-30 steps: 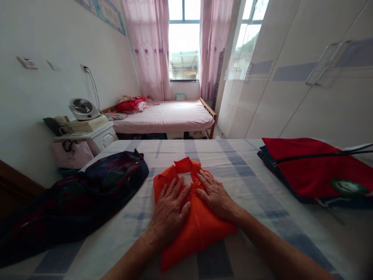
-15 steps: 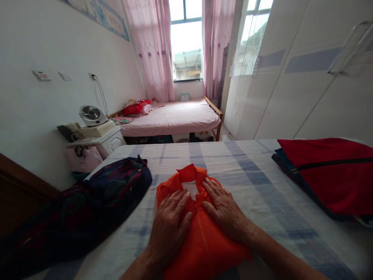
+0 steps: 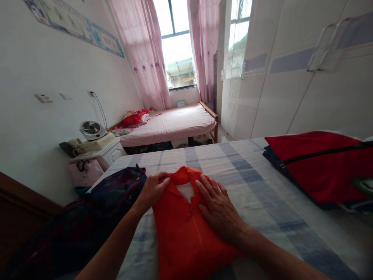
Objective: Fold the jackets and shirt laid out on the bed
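An orange zip-front jacket (image 3: 180, 233) lies folded on the bed, collar away from me, with white showing inside the neck opening. My left hand (image 3: 154, 186) pinches the jacket's upper left edge beside the collar between thumb and fingers. Flat on the right side of the jacket rests my right hand (image 3: 217, 202), its fingers stretched toward the collar. A dark plaid garment (image 3: 87, 217) lies to the left, close by my left forearm.
Folded red clothing (image 3: 314, 163) with a black zip lies at the right on the striped bedsheet (image 3: 262, 217). Beyond are a second bed (image 3: 175, 122), a fan (image 3: 92, 129) on a cabinet (image 3: 112, 151) and a white wardrobe (image 3: 279, 93).
My left hand has moved from lying flat on the jacket's front up and left to its collar edge, where it now grips the cloth. My right hand stays flat. The view has shifted slightly.
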